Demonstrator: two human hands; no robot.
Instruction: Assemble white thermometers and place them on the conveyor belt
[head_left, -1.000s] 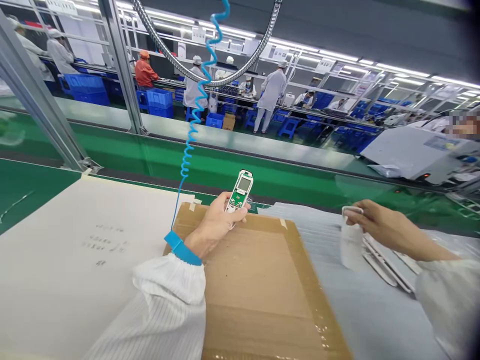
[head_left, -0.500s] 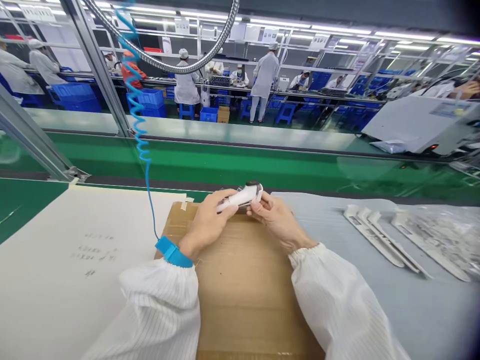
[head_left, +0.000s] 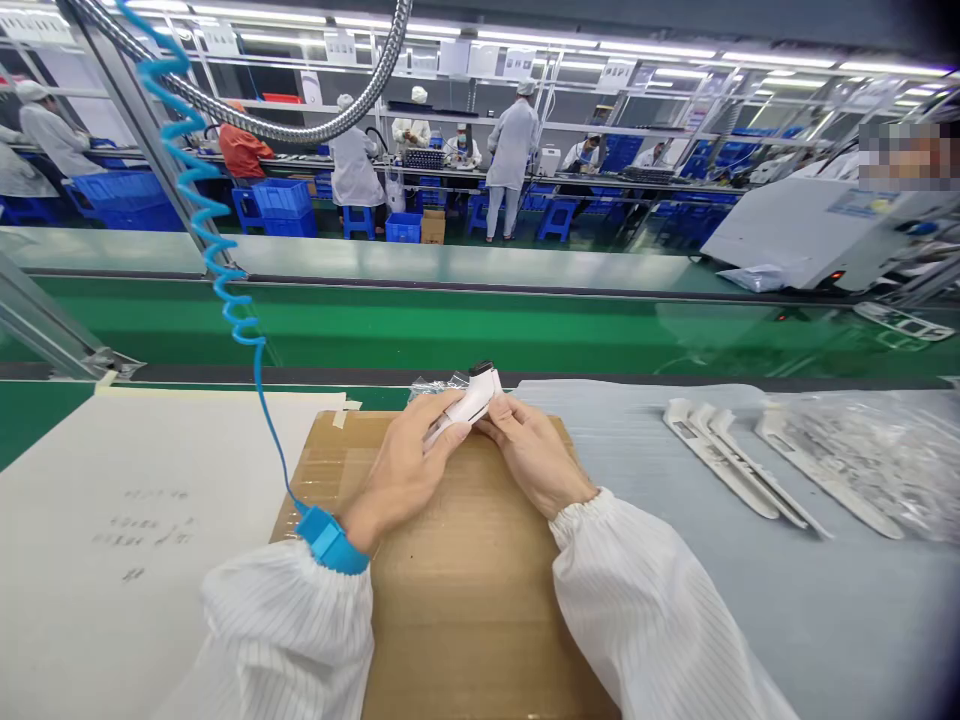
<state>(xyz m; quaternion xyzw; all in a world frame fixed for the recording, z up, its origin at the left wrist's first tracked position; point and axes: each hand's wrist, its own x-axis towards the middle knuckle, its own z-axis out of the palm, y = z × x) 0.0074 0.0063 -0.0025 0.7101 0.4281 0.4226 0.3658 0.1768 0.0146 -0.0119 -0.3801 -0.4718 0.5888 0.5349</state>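
Hands close narrowly together at centre: the left hand [head_left: 401,470] and the right hand [head_left: 534,458] both hold a white plastic casing [head_left: 466,408] over a cardboard sheet [head_left: 450,610]. The casing lies straight ahead of the wrists, between the two hands. Its long axis slants from lower left up to upper right, and a dark tip at the upper end points away from the person. The left fingers [head_left: 442,415] wrap more of its length, so that hand is the nearer, while the right fingertips [head_left: 491,425] press on its lower right side. A crumpled clear bag [head_left: 429,387] sits just behind it. A blue wrist strap [head_left: 328,540] on the left wrist leads to a coiled blue cord [head_left: 225,295]. On a white sheet [head_left: 127,590] to the left, handwritten lines are too blurred to read. To the right, on a grey mat [head_left: 622,400], lie white plastic strips [head_left: 716,460] beside a clear bag of similar pieces [head_left: 847,450]. No brand shows on the casing, and the label on a machine [head_left: 795,240] beyond the green conveyor [head_left: 450,325] is too small to read.
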